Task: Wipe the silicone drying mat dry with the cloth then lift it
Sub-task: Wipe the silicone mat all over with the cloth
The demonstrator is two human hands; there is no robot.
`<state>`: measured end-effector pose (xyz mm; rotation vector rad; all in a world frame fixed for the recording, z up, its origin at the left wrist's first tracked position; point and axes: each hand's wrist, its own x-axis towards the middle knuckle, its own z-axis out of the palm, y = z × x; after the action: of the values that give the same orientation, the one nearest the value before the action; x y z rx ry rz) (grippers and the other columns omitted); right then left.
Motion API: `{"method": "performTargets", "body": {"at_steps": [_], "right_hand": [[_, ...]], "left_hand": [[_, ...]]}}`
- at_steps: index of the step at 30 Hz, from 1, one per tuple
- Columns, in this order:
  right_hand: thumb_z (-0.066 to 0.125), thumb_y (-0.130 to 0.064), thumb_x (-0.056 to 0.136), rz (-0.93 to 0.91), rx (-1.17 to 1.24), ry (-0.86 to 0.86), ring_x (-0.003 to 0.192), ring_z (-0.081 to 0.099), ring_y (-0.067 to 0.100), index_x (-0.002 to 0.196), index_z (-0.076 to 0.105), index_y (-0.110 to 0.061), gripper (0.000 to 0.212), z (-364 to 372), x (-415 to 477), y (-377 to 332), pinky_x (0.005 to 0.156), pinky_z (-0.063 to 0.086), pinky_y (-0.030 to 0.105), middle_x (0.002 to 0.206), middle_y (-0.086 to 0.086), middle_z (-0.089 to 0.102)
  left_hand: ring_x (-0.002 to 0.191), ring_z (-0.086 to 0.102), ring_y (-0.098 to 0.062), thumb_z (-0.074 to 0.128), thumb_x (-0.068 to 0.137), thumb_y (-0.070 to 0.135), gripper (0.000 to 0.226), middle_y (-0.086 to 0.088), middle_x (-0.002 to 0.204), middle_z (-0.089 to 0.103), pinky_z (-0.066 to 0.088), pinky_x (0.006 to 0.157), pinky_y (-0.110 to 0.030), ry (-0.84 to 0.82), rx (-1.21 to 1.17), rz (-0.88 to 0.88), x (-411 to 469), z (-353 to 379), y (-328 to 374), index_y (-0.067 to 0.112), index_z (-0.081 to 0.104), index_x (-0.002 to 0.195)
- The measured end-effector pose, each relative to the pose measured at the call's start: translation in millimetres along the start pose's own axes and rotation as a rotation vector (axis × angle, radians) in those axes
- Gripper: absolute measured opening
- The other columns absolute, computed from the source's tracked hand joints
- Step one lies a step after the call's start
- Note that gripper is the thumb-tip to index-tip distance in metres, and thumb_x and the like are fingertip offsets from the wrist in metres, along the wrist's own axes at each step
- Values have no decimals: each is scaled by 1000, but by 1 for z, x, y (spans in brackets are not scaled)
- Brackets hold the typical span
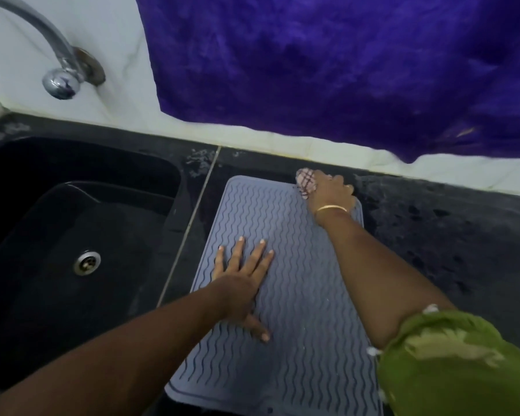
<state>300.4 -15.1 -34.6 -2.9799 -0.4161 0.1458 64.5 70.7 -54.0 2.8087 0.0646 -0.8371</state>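
Observation:
A grey silicone drying mat with wavy ridges lies flat on the black counter, right of the sink. My left hand rests flat on the mat's left half, fingers spread, holding nothing. My right hand is at the mat's far right corner, closed on a bunched checked cloth that presses against the mat's far edge. Most of the cloth is hidden under that hand.
A black sink with a metal drain lies to the left, a chrome tap above it. A purple cloth hangs on the white wall behind. Speckled black counter extends to the right of the mat.

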Motion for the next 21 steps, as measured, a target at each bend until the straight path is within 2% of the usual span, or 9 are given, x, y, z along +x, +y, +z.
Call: {"method": "performTargets", "body": {"at_steps": [1,3,5,7,9,12,17,21], "right_hand": [[57,-40,85,33,16,-33,120,40,41,136,36,-31,55,-3,5,-5,95,39,57,135,17,42],[59,-41,82,-22,-36,-32,119,42,41,134,38,-30,57,-3,-3,-26,93,37,58,133,16,45],[59,-39,81,-204,-63,10,118,42,41,133,39,-32,56,8,-27,-53,90,36,57,132,15,48],[57,-33,82,-371,-38,19,123,39,41,136,36,-32,58,22,-56,-71,96,33,57,135,15,46],[57,-29,82,-438,-65,44,126,36,40,138,36,-32,60,26,-62,-64,99,30,56,139,14,43],[58,-25,79,-409,-166,118,123,37,37,133,43,-31,56,19,-45,-26,96,31,53,135,14,45],[64,-15,74,-269,-225,208,128,33,38,126,52,-25,54,10,-25,2,103,16,69,132,15,47],[61,-25,80,-329,-157,53,122,40,35,132,48,-17,54,-3,-38,-21,101,33,54,131,14,48]], "left_hand": [[110,-59,-28,60,45,86,144,10,118,-65,-37,87,-54,-5,8,-4,0,-1,0,35,-52,119],[111,-59,-29,60,44,86,145,7,123,-63,-36,87,-56,-23,24,-17,1,-2,2,34,-53,119],[113,-57,-31,61,43,86,146,5,127,-60,-36,87,-56,-34,34,-33,2,-3,3,32,-54,118],[114,-56,-33,61,44,86,147,3,130,-57,-36,87,-57,-42,42,-43,1,-4,4,31,-55,116],[116,-54,-33,62,46,85,147,3,135,-53,-35,88,-57,-37,44,-50,0,-5,5,30,-53,119],[120,-51,-33,64,49,82,146,2,141,-49,-33,92,-56,-25,32,-47,-2,-8,6,29,-44,131],[120,-51,-31,64,48,81,145,1,143,-47,-33,91,-55,-32,37,-48,-3,-9,7,29,-40,134],[121,-50,-32,64,47,83,146,1,142,-47,-32,94,-56,-30,37,-56,-2,-9,7,28,-40,134]]}}
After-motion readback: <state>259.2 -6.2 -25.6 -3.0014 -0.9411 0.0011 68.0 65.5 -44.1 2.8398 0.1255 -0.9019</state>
